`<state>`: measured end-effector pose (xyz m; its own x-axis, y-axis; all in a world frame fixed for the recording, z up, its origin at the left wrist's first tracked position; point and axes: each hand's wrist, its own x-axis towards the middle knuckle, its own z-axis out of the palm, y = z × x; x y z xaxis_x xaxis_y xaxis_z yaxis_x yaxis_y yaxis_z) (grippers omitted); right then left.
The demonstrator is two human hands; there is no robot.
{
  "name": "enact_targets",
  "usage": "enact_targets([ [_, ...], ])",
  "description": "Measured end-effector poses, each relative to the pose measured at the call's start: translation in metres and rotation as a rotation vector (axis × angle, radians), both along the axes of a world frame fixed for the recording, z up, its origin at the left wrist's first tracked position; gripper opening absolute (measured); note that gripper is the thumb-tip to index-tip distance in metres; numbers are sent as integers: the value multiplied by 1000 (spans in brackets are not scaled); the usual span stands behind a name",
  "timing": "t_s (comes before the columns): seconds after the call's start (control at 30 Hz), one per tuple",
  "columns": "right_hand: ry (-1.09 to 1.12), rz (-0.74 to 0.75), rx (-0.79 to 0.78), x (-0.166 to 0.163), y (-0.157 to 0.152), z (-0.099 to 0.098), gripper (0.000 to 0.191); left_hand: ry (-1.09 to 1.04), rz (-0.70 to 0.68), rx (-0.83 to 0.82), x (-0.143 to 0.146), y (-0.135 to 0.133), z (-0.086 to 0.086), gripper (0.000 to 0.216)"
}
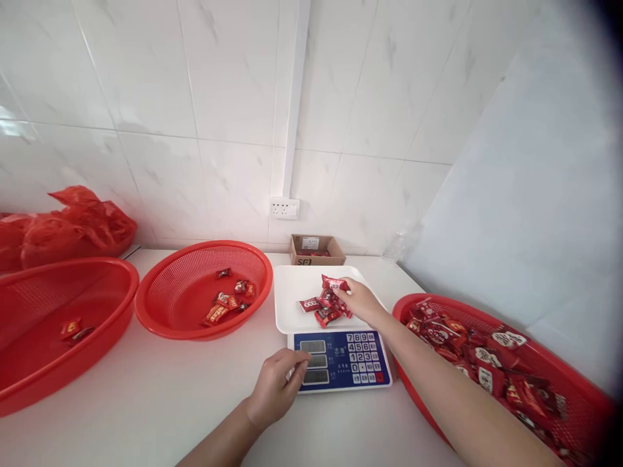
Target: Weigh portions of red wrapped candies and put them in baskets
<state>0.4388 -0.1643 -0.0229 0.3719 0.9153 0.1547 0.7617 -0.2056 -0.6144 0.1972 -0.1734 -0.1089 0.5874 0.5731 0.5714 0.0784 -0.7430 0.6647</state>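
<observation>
My right hand (360, 301) pinches a red-wrapped candy (334, 283) between thumb and fingers. It is over the white pan (291, 292) of a digital scale, where several more red-wrapped candies (327, 316) lie in a small heap. My left hand (276, 387) rests at the left edge of the scale's blue panel (339, 371), beside the display windows. Its fingers are curled in, with thumb and index finger close together, and I see nothing in them. The digits on the display are too faint to read.
At right stands a red basket (413, 376) heaped with wrapped candies. A round red basket (160, 318) and another red basket (29, 376) at left hold a few candies each. Red plastic bags (78, 224) lie behind. A small cardboard box (317, 261) stands against the tiled wall.
</observation>
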Motion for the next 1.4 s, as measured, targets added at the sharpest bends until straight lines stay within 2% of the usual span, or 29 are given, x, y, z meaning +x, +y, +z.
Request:
enact_targets([
  [0.13,-45,19,29,3,-5,2,29,-8,-9,8,-1,-1,0,20],
  [0.23,-204,33,77,6,-18,-3,37,-11,-23,34,-2,-3,2,20],
  [0.33,-393,110,-53,4,-31,-16,46,-13,-39,65,-2,-4,4,20],
  [0.43,-399,217,-237,1,-39,-26,59,-14,-41,80,-2,-4,5,20],
  [0.5,-371,229,-253,4,-44,-25,62,-13,-39,79,-2,-3,5,20],
  [0.67,-356,39,-166,31,-67,-6,51,-19,-35,65,-2,-2,3,19],
  [0.83,-358,-43,-273,50,-105,1,48,-19,-38,68,-1,-3,2,19],
  [1.07,-255,-115,-378,70,-156,-9,52,-26,-51,79,-1,-1,4,18],
  [1.2,-201,-94,-535,85,-185,-23,54,-20,-67,106,0,0,2,17],
  [1.33,-131,-90,-596,86,-196,-26,29,-22,-62,102,0,0,0,17],
  [1.4,-127,-101,-581,85,-192,-23,27,-23,-52,93,1,1,0,17],
])
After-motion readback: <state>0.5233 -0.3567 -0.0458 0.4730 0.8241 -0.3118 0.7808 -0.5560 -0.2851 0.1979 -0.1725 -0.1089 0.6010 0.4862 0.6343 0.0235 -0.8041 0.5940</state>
